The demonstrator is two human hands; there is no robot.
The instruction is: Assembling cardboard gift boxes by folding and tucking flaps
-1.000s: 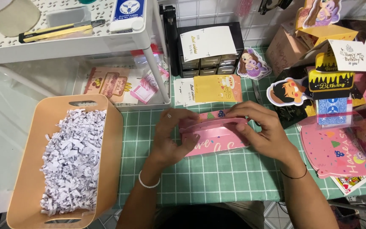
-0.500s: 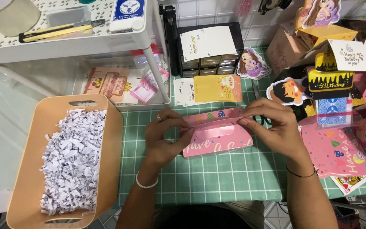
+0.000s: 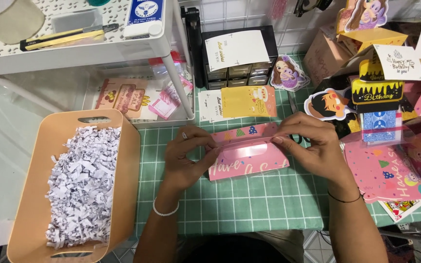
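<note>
While my left hand (image 3: pixel 187 157) and right hand (image 3: pixel 313 146) pinch the pink card (image 3: pixel 247 152), it lies on the green checked mat (image 3: pixel 249 199).
A peach bin (image 3: pixel 127 160) of shredded paper (image 3: pixel 85 185) sits left; a white shelf (image 3: pixel 81 48) stands behind.

I am counting two hands at work, my left hand (image 3: pixel 186 158) and my right hand (image 3: pixel 313 146), both pinching one pink card box (image 3: pixel 247 151). At nine o'clock one peach basket (image 3: pixel 130 160) is sitting with one heap of shredded paper (image 3: pixel 84 185). At twelve o'clock, one black drawer unit (image 3: pixel 239 70); at eleven, one yellow utility knife (image 3: pixel 66 36).
</note>
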